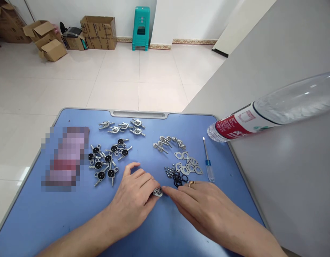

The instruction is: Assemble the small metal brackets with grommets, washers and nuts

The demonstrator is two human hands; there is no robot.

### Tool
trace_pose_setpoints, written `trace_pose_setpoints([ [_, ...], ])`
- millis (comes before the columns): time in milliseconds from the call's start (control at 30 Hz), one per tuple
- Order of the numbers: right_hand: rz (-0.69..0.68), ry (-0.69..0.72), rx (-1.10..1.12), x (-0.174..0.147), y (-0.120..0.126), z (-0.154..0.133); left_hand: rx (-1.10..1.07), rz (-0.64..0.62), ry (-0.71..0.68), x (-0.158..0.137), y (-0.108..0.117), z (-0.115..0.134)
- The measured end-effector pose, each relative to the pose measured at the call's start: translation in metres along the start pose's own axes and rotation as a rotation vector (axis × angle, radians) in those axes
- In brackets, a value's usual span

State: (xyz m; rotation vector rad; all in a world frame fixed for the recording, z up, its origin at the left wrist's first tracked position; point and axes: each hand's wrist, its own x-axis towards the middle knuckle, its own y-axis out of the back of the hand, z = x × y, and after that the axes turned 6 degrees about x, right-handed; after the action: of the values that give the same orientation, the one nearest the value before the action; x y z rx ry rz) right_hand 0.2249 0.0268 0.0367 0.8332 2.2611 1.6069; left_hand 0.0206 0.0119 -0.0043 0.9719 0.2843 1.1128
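My left hand (139, 191) pinches a small metal valve body (157, 192) between thumb and fingers, just above the table. Its index finger sticks out to the side. My right hand (199, 200), a ring on one finger, has its fingers pressed together, their tips at the valve's right edge. Whatever lies between those fingertips is hidden. Close to the right hand are black rubber rings (177, 179), small screws (170, 172) and flat metal plates (191, 167). Left of my left hand lie several valve bodies with black round inserts (108, 158).
Several metal valves (123, 126) lie near the table's (143, 150) far edge. Round-headed metal levers (165, 140), a clear-handled screwdriver (208, 166) and a large plastic bottle (242, 123) are on the right. A blurred pinkish item (70, 153) lies left. Beyond are a stool (141, 28) and cardboard boxes (99, 33).
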Motion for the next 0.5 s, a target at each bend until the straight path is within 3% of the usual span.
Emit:
trace_pose_setpoints([
  [133, -0.055, -0.014, 0.015, 0.001, -0.001, -0.001, -0.001, -0.009, -0.001, -0.001, 0.000, 0.000],
  [233, 0.010, -0.081, 0.086, -0.001, -0.001, 0.002, 0.006, -0.001, -0.005, -0.002, -0.001, 0.000],
  [500, 0.215, -0.522, 0.598, -0.009, 0.009, 0.010, 0.024, -0.009, -0.012, 0.000, 0.000, 0.000],
])
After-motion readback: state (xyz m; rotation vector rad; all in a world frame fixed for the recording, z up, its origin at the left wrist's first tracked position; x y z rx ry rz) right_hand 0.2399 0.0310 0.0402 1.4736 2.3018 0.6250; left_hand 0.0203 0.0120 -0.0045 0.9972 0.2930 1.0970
